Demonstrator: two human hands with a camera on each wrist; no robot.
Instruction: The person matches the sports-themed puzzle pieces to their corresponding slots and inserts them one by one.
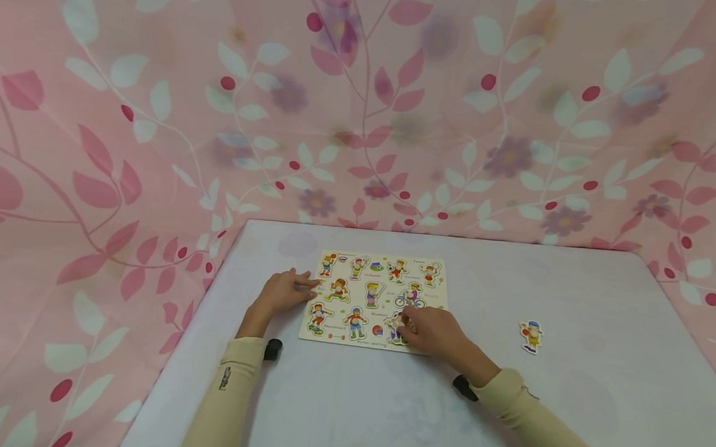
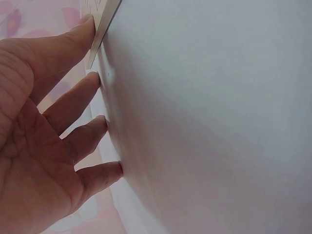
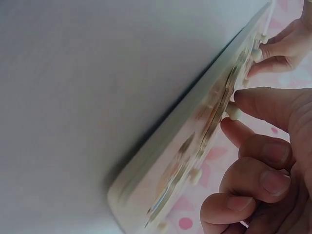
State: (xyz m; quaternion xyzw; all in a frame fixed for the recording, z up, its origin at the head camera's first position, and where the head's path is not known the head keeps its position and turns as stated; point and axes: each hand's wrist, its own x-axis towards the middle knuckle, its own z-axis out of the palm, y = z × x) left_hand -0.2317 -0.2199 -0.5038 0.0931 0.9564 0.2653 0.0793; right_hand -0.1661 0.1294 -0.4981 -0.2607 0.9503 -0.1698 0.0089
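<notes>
A pale wooden peg puzzle board point(image 1: 356, 295) lies on the table, filled with several cartoon sports figures. My right hand point(image 1: 433, 330) is over its lower right part. Thumb and forefinger pinch the small knob point(image 3: 234, 111) of a figure piece point(image 1: 395, 335) there, which the hand partly covers; its other fingers are curled. At the board's left edge rests my left hand point(image 1: 281, 293), fingers spread and fairly straight. In the left wrist view its thumb point(image 2: 73, 41) touches the board's edge, while the other fingertips are at the white cloth.
To the right of the board lies a loose figure piece point(image 1: 532, 337) in yellow with a blue cap. A white cloth point(image 1: 347, 407) covers the table. Pink leaf-patterned fabric point(image 1: 365, 101) hangs behind and at the sides.
</notes>
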